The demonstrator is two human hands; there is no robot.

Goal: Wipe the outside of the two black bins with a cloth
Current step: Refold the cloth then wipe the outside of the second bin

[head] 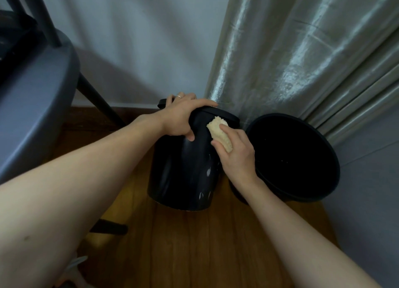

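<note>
Head view showed the right hand (235, 156) pinching the cream cloth (219, 133) against the lidded bin (183, 171) wall, just right of the left hand (183, 117) gripping its rim; unwiped wall ran downward.

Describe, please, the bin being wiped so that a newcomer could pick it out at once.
Start at the shiny curtain in the corner; two black bins stand on the wooden floor at its foot. The lidded bin stands left of the open bin. The left hand grips its top while the right hand presses a cream cloth to its side.
</note>
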